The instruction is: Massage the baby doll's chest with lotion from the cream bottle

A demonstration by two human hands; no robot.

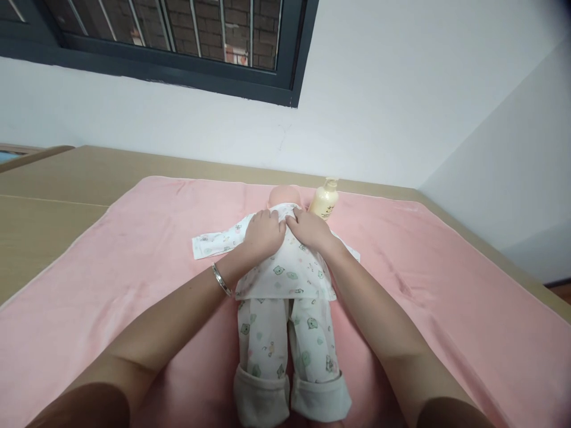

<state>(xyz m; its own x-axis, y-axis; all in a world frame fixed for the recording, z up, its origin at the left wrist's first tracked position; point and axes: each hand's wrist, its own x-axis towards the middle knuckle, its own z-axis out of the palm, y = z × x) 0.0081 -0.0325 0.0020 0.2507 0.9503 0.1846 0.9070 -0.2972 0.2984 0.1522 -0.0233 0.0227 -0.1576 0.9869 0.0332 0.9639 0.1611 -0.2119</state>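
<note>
A baby doll (pixel 285 195) lies stretched out with its head away from me, wearing a white long-sleeved top (pixel 289 279) and matching trousers (pixel 267 333) with green animal prints and rolled cuffs. Its face does not show. My left hand (pixel 265 232) rests on the top at the doll's left-hand shoulder in view, fingers laid over the cloth. On the opposite shoulder lies my right hand (pixel 311 229), also with its fingers spread on the fabric. The two thumbs nearly meet below the collar. Beyond my right hand stands a pale yellow pump bottle (pixel 325 199).
Under the doll a pink blanket (pixel 156 249) covers most of the wooden table (pixel 89 172). A white wall (pixel 366 107) borders the far edge, with a dark-framed barred window (pixel 178 65) above. Another wall (pixel 526 160) rises at the right.
</note>
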